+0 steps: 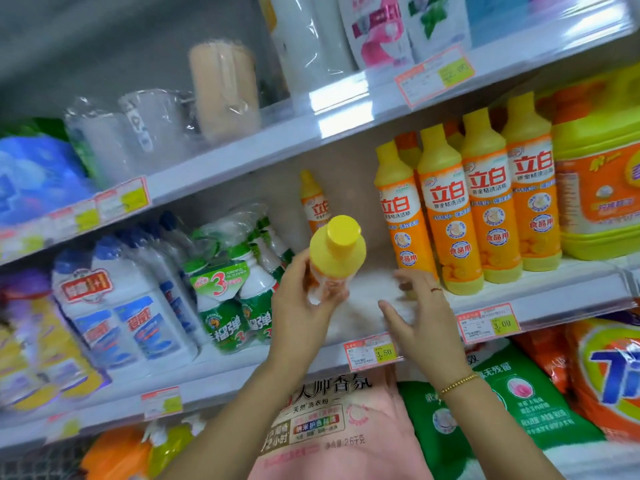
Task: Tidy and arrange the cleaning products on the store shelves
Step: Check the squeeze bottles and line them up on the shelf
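Note:
My left hand (299,299) grips a yellow-capped orange dish-soap bottle (336,251), tilted with its cap toward the camera, in front of the middle shelf (554,299). My right hand (415,313) hovers just right of it with fingers spread and holds nothing. A row of matching orange bottles (467,209) stands upright on the shelf to the right. One more such bottle (313,202) stands alone at the back of the gap behind the held bottle.
Green spray bottles (235,292) and white bleach bottles (121,306) fill the shelf's left part. A large yellow jug (599,174) stands at the far right. Detergent bags (346,420) lie on the shelf below, refill pouches (377,29) on the one above.

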A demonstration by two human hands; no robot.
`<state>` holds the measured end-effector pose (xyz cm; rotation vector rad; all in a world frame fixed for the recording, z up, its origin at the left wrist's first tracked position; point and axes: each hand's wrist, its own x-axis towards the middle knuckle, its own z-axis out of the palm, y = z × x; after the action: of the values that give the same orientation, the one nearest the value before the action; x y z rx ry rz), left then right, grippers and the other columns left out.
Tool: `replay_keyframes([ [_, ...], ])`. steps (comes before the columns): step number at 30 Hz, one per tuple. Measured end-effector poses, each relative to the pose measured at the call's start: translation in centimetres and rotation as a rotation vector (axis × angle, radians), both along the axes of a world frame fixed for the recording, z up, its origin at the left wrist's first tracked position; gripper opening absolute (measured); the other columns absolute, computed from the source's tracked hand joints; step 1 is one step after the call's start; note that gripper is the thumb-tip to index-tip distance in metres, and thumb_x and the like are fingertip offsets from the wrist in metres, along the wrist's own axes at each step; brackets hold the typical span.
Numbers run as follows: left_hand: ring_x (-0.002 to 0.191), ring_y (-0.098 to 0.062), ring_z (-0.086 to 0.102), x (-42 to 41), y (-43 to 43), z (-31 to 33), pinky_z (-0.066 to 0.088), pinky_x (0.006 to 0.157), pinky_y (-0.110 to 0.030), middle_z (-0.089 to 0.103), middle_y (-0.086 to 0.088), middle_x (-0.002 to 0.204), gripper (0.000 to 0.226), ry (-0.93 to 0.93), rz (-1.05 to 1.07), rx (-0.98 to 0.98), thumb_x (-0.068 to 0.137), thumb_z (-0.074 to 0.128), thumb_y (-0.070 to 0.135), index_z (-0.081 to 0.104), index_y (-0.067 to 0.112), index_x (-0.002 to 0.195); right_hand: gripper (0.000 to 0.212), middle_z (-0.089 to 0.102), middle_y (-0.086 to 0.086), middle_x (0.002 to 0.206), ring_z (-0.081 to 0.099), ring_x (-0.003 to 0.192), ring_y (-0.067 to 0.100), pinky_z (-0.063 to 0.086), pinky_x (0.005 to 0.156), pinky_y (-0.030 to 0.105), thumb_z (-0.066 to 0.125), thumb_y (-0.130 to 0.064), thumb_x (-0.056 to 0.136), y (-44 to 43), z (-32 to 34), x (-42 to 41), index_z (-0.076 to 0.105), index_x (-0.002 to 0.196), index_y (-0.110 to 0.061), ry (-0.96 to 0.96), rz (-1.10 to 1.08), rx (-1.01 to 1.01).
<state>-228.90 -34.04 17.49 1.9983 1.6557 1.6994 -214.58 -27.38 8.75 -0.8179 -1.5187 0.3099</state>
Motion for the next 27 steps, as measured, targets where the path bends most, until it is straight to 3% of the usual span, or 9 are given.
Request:
replay_keyframes([
  [4, 0.087, -0.003, 0.062, -0.3, -5.3, 1.3, 0.046, 0.074, -0.012, 0.066, 0.016, 0.092, 0.046, -0.023, -0.022, -0.021, 0.071, 0.083, 0.008, 0.057, 0.038, 0.095, 0.06, 0.043, -0.012, 0.124, 0.048, 0.107, 0.002, 0.04, 0.091, 0.014, 0.069, -0.041, 0.077, -3.0, 1.7, -1.3, 0.044, 0.129, -0.024, -0.028, 0.156, 0.069],
  [9, 0.092, -0.005, 0.066, -1.1, -9.9, 1.5, 0.048, 0.076, -0.013, 0.071, 0.015, 0.094, 0.048, -0.135, -0.027, -0.035, 0.067, 0.084, 0.002, 0.061, 0.028, 0.101, 0.067, 0.043, -0.008, 0.134, 0.04, 0.124, 0.0, 0.033, 0.101, 0.012, 0.063, -0.056, 0.077, -6.4, 3.9, -3.5, 0.037, 0.133, -0.03, -0.114, 0.294, 0.142],
  [14, 0.088, -0.005, 0.069, -2.6, -13.3, 2.3, 0.052, 0.075, -0.016, 0.073, 0.01, 0.091, 0.048, -0.279, -0.045, -0.052, 0.064, 0.082, -0.005, 0.061, 0.021, 0.099, 0.069, 0.046, -0.011, 0.127, 0.045, 0.117, -0.002, 0.036, 0.097, 0.011, 0.068, -0.05, 0.074, -9.2, 4.5, -4.8, 0.04, 0.134, -0.029, -0.173, 0.367, 0.165],
  [19, 0.091, -0.014, 0.071, -4.7, -15.3, 4.1, 0.058, 0.076, -0.027, 0.075, 0.001, 0.097, 0.045, -0.504, -0.074, -0.053, 0.062, 0.08, 0.021, 0.063, 0.016, 0.104, 0.072, 0.047, -0.008, 0.126, 0.045, 0.116, -0.005, 0.036, 0.094, 0.007, 0.075, -0.044, 0.072, -11.8, 5.2, -6.3, 0.041, 0.133, -0.027, -0.159, 0.406, 0.21],
  [22, 0.094, -0.018, 0.071, -5.5, -16.0, 4.9, 0.059, 0.071, -0.028, 0.074, -0.004, 0.103, 0.055, -0.694, -0.152, -0.097, 0.061, 0.073, 0.03, 0.061, 0.014, 0.112, 0.071, 0.047, -0.005, 0.126, 0.042, 0.113, -0.011, 0.033, 0.092, 0.002, 0.078, -0.033, 0.074, -13.3, 5.5, -7.9, 0.043, 0.135, -0.022, -0.108, 0.325, 0.265],
  [25, 0.097, -0.018, 0.07, -6.3, -16.5, 5.3, 0.059, 0.071, -0.026, 0.072, -0.005, 0.11, 0.065, -0.735, -0.168, -0.126, 0.061, 0.072, 0.036, 0.057, 0.015, 0.121, 0.069, 0.045, 0.003, 0.124, 0.043, 0.109, -0.001, 0.034, 0.093, 0.003, 0.079, -0.029, 0.073, -14.2, 6.1, -9.2, 0.05, 0.135, -0.017, -0.049, 0.198, 0.308],
  [27, 0.1, -0.017, 0.069, -6.9, -16.6, 5.5, 0.058, 0.073, -0.026, 0.071, -0.003, 0.112, 0.065, -0.741, -0.18, -0.099, 0.064, 0.071, 0.037, 0.056, 0.016, 0.123, 0.069, 0.049, 0.001, 0.115, 0.043, 0.102, -0.004, 0.035, 0.088, 0.0, 0.077, -0.034, 0.073, -14.8, 6.6, -9.7, 0.051, 0.134, -0.016, -0.067, 0.138, 0.319],
])
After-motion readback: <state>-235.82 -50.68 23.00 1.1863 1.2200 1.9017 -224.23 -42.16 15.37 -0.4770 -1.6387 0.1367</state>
